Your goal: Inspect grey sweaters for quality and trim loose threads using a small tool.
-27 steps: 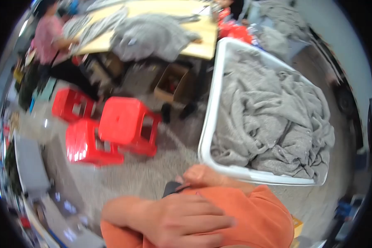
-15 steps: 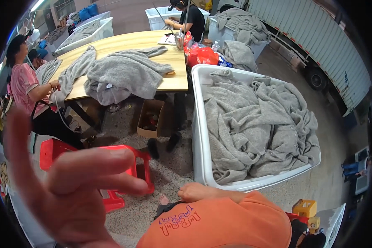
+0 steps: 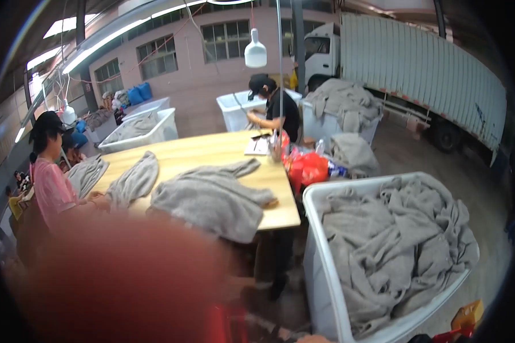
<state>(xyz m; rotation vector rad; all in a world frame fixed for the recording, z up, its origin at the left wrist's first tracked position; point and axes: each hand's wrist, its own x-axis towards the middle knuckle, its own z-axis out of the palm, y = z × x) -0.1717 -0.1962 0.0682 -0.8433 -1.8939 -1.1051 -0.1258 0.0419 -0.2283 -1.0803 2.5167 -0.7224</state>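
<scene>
Sweater (image 3: 212, 197) and table (image 3: 212, 153) met at the near edge, grey knit sagging over it a little left of the right corner. Pale wood showed beyond, toward the far edge. A white bin (image 3: 319, 243) heaped with grey cloth (image 3: 403, 251) stood just beside that corner, leaving a narrow gap; wider floor (image 3: 409, 159) ran between bin and truck (image 3: 418, 63). The sweater's long axis ran roughly left to right, with one sleeve pointing right and slightly away. The left hand (image 3: 126, 277), a big blur low on the left, hid part of the table's near edge; I could not tell how far open it was or whether it held anything. Skin at the bottom edge, perhaps the right hand (image 3: 313, 339), was too cropped to judge. Dark marks (image 3: 479, 110) on the truck's side were too small to read.
</scene>
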